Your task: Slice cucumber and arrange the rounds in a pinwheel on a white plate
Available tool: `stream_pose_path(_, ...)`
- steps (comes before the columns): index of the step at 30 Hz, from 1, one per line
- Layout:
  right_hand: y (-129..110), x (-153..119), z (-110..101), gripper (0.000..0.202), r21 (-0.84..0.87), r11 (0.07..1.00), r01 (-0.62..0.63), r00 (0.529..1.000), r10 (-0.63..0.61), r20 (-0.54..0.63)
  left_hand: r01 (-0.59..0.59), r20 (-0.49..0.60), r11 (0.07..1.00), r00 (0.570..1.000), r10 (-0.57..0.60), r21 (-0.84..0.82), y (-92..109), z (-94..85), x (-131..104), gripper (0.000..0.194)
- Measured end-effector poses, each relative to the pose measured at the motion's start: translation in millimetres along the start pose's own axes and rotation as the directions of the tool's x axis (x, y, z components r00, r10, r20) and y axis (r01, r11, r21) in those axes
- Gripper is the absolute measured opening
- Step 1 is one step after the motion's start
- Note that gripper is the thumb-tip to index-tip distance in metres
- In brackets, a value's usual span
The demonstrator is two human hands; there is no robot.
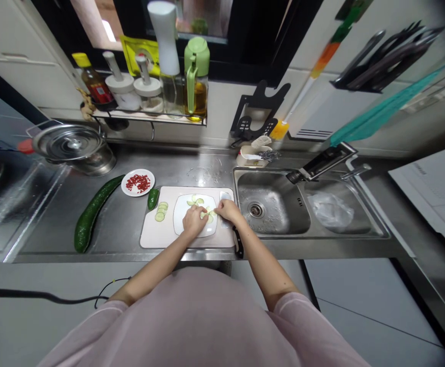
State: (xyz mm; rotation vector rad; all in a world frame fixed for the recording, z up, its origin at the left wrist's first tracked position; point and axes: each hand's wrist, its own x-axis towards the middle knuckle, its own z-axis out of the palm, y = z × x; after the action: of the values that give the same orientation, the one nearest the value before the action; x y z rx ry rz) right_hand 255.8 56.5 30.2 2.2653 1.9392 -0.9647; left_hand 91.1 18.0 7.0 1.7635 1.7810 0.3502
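Note:
A white square plate (181,224) lies on a pale cutting board (150,238), with several thin cucumber slices (195,200) on it. My left hand (194,221) is over the plate's middle, its fingers closed on a cucumber slice. At the plate's right edge, my right hand (228,209) pinches a pale green slice (211,213). A short row of cucumber rounds (161,211) rests on the board's left part, beside a dark green cucumber end (153,199). The knife's black handle (238,243) sticks out at the board's right edge; its blade lies partly behind my right hand.
A small plate of chopped red pieces (138,182) and a long cucumber (92,214) are to the left. Behind them stands a steel pot (73,148). A double sink (272,204) is on the right. Bottles (197,76) stand on a rack above the counter.

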Motion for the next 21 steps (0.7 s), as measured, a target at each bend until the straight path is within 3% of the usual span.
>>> stream_pose_path(8, 4.0, -17.9, 9.0, 0.019, 0.020, 0.999, -0.026, 1.000, 0.027, -0.015, 0.024, 0.034, 0.998, 0.999, -0.022, -0.056, 3.8, -2.9, 8.8, 0.014)
stream_pose_path(21, 2.4, -14.5, 15.6, 0.014, -0.015, 1.000, -0.020, 0.999, 0.020, -0.039, 0.055, 0.060, 0.998, 0.997, -0.056, 0.017, 8.5, -0.1, 11.3, 0.013)
